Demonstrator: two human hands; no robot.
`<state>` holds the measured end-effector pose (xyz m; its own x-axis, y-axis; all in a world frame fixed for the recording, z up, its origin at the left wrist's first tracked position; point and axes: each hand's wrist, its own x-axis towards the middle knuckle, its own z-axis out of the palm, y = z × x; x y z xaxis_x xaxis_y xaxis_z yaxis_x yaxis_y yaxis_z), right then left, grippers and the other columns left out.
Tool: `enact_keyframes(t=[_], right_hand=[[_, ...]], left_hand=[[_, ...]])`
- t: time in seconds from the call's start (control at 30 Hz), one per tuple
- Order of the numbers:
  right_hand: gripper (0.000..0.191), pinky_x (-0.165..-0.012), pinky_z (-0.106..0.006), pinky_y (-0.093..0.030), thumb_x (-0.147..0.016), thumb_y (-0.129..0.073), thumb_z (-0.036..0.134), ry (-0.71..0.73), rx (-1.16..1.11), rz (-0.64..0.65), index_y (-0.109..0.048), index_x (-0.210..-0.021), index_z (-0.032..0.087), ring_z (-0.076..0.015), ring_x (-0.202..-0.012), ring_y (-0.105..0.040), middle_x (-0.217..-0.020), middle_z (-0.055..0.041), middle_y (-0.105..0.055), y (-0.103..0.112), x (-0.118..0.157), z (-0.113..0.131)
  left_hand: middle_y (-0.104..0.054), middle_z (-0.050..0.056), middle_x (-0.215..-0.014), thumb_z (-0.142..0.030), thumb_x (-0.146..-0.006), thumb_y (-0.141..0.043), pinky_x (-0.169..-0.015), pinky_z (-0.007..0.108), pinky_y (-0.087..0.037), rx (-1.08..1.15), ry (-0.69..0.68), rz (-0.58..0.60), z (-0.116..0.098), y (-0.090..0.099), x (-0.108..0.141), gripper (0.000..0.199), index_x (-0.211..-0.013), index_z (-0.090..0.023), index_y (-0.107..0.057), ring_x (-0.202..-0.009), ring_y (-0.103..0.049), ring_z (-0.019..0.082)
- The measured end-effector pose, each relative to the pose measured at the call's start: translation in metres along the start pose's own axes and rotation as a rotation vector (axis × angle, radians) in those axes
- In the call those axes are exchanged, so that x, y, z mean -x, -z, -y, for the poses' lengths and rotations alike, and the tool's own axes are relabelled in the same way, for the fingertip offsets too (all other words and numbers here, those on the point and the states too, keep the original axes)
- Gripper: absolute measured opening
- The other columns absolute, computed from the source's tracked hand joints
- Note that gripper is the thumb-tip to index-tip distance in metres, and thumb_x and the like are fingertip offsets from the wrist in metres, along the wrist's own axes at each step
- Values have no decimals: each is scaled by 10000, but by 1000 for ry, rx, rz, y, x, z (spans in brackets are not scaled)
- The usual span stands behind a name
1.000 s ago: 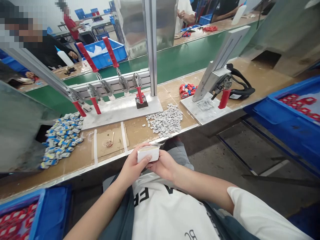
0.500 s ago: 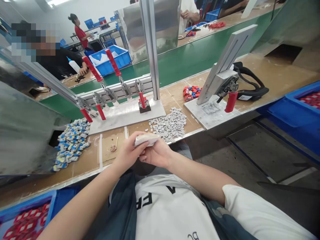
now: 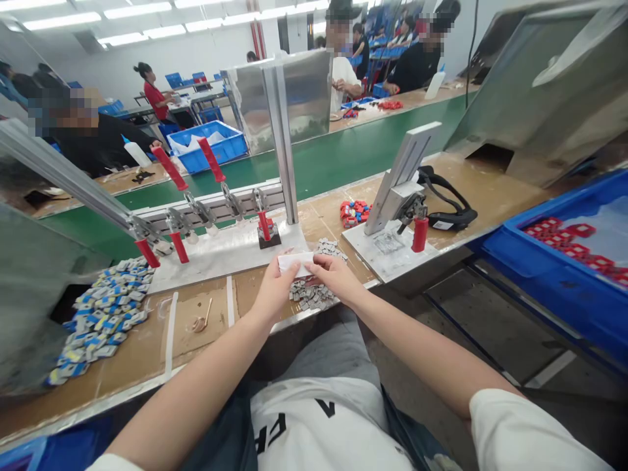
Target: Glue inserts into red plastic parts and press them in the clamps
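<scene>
A small white rectangular piece (image 3: pixel 296 261), perhaps folded paper or cloth, is held up in front of my body. My left hand (image 3: pixel 275 282) grips its left end, thumb on the near face. The fingers of my right hand (image 3: pixel 337 277) pinch its right end. Beneath and behind my hands lies a pile of small flat grey pieces (image 3: pixel 314 298), partly hidden by them. Just beyond stands a white base plate (image 3: pixel 220 252) with several red-handled toggle clamps. A red part on a black block (image 3: pixel 269 237) sits under the clamp at the right end.
Grey-and-blue parts (image 3: pixel 108 311) are heaped at the left. A second clamp stand (image 3: pixel 400 190), red-and-blue parts (image 3: pixel 354 214) and a black strap-like headset (image 3: pixel 446 203) are to the right. A blue bin (image 3: pixel 510 245) holds red parts. Co-workers sit beyond the green belt (image 3: pixel 324 147).
My right hand has moved from below the white piece to its right end. The piece now lies level between both hands. The camera view has tilted up.
</scene>
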<state>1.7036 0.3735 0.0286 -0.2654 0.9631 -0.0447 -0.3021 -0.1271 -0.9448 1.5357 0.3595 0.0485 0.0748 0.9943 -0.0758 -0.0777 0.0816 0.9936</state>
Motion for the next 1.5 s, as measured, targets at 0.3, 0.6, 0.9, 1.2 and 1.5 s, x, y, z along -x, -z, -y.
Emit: enact_keyframes(t=[0.3, 0.6, 0.9, 1.2, 1.5], right_hand=[[382, -737, -320, -639, -821, -845, 519, 72, 298, 41, -785, -970, 172, -177, -782, -709, -872, -44, -777, 42, -71, 13], [159, -911, -358, -529, -902, -779, 245, -7, 950, 8, -740, -846, 102, -233, -868, -683, -804, -102, -756, 35, -186, 31], [756, -1320, -560, -286, -999, -609, 645, 451, 1306, -2, -484, -1622, 234, -368, -1619, -335, -1733, -181, -364, 77, -39, 1], [910, -1326, -703, -159, -963, -614, 709, 426, 1604, 284, -336, -1719, 286, -423, -1686, -148, -1819, -147, -189, 98, -9, -44], [597, -1291, -646, -324, -1090, -384, 525, 577, 1473, 219, -497, -1636, 312, -366, -1577, -427, -1641, -154, -520, 119, -44, -59]], left_hand=[[-607, 187, -1531, -400, -970, -693, -1070, 477, -552, -230, 61, -34, -1, -9, -45, 693, -1578, -218, -418, -1328, -643, 314], [-455, 213, -1644, -628, -886, -749, -1310, 642, -242, -1008, -348, 0, 46, 33, 29, 732, -1467, -215, -584, -1606, -324, 417], [-311, 190, -1772, -733, -832, -774, -1256, 794, -116, -1311, -452, 297, 67, -13, 6, 922, -1626, -351, -502, -1630, -221, 520], [-478, 181, -1657, -654, -973, -613, -1148, 625, -353, -1379, -580, 367, 60, 5, -25, 638, -1506, -303, -612, -1463, -452, 429], [-628, 197, -1358, -420, -1076, -460, -941, 443, -492, -1456, -664, 295, 62, 14, -37, 426, -1385, -211, -667, -1229, -569, 344]])
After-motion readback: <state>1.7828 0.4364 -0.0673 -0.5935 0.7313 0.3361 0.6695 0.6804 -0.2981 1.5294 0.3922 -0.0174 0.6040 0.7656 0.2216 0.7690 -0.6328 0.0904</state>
